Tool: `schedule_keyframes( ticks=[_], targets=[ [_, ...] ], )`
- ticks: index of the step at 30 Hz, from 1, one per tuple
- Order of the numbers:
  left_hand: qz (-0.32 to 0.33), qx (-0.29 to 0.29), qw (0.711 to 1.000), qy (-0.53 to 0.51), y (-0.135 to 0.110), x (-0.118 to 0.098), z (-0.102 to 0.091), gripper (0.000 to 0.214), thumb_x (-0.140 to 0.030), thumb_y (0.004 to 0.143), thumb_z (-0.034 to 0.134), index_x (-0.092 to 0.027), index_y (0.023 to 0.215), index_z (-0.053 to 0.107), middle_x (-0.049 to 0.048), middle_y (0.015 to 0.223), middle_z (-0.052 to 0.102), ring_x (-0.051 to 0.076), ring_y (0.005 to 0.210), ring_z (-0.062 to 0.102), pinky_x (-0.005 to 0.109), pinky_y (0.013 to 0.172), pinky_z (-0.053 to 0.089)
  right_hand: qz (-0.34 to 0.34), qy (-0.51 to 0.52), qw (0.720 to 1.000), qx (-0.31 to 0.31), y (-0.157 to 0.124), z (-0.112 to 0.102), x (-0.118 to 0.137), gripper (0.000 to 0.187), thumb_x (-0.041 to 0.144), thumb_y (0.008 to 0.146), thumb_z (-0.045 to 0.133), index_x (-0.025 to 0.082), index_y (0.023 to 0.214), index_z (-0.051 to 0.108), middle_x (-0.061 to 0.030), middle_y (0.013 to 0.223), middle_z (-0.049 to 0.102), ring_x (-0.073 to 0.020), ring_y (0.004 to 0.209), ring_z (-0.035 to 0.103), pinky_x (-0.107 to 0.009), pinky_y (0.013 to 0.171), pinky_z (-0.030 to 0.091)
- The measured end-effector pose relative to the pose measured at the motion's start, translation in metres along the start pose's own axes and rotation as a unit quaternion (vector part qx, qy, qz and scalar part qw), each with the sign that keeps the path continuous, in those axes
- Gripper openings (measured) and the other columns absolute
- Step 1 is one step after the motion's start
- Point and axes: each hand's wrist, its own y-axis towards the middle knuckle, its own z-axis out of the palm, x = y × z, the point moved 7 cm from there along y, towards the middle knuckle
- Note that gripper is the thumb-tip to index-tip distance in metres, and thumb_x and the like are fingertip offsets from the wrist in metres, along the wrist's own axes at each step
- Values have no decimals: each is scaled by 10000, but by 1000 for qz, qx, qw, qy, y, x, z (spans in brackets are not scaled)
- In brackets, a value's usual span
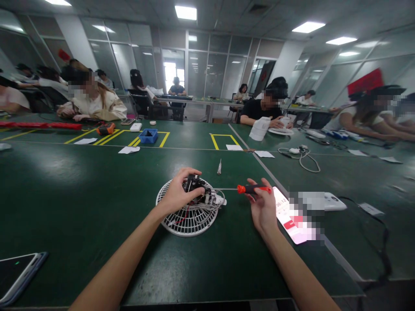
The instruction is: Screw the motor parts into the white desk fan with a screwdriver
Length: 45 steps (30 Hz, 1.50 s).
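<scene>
**Screwdriver lined up on the fan motor**

You are working at the near middle of the green table (81,194). Your left hand (177,194) is curling over the black motor (194,183), fingers clenched around its top and pressing it down onto the white fan grille (181,222), which is lying flat beneath it. Your right hand (263,207) is pinching the red handle of the screwdriver (249,188) between thumb and fingertips, palm half open rather than wrapped round.

The screwdriver's long axis is running almost level across the table. Its handle is sitting at three o'clock from the motor and its thin shaft is pointing toward nine o'clock, straight at the motor's side. Whether the tip is touching is too small to tell.

The grille looks like light, thin plastic that would flex and slide on the smooth mat, so its rim is the sounder place to grip, not the fine ribs. The motor is probably the heavy, stiff part. The loose white and red wires (215,199) trailing from it look fragile, so taking it by the body is safer.

A lit phone (285,211) is lying just beside your right hand at three o'clock, a small tool (219,166) at one o'clock from the motor, and a second phone (16,274) well apart at eight o'clock. Other people are sitting along the far side.
</scene>
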Motion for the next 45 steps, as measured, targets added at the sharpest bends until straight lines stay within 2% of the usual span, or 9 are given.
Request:
schedule_keyframes(
  ticks=[5,11,15,23,26,33,41,45],
  targets=[
    [-12,-5,1000,5,2,2,1,406,-351,750,805,-246,1125,691,68,1238,613,260,1156,599,458,1017,486,35,-16,999,-36,-1,-5,-4,704,292,534,837,253,1176,552,11,903,733,-215,920,683,-335,757,513],
    [-33,23,999,1,3,0,2,513,-462,833,714,-255,1297,656,75,1208,615,247,1103,613,463,1053,454,31,-37,997,-57,1,-10,-5,742,325,515,893,266,1186,582,39,892,708,-179,775,665,-318,679,525],
    [-30,16,999,1,2,-1,2,419,-400,833,691,-238,1219,689,72,1195,618,241,1086,619,444,1019,477,33,-34,997,-64,2,-11,-5,755,366,485,949,252,1149,607,57,828,670,-140,694,623,-270,621,497],
    [-22,5,1000,-6,1,2,1,402,-336,797,742,-253,1185,680,68,1243,645,253,1130,634,484,1028,494,5,-47,997,-55,5,-10,-3,539,453,482,975,215,811,622,68,669,591,-93,559,509,-233,526,420],
    [-18,12,1000,-8,1,0,0,426,-335,782,770,-244,1187,673,76,1226,686,262,1124,657,525,1063,483,4,-49,998,-49,4,-9,-3,520,450,495,973,214,785,613,70,649,577,-96,552,504,-236,519,418],
    [30,19,997,-72,1,-5,-1,582,-316,778,776,-227,1319,579,113,1292,684,265,1236,635,506,1108,478,8,-49,998,-49,4,-9,-3,544,459,470,982,216,781,608,75,647,577,-95,557,500,-231,518,418],
    [38,-27,999,-24,-2,0,-8,363,-347,843,688,-215,1181,664,94,1234,674,241,1111,651,485,1042,502,-14,-62,996,-58,4,-10,-2,536,478,486,969,211,767,600,86,606,549,-88,537,483,-224,513,399],
    [52,-40,998,-12,-5,-2,-7,319,-317,858,650,-221,1161,669,83,1222,656,235,1136,631,441,1005,516,-14,-64,997,-49,5,-9,-3,519,474,503,965,216,752,589,84,612,549,-90,522,478,-231,495,408]
  ],
)
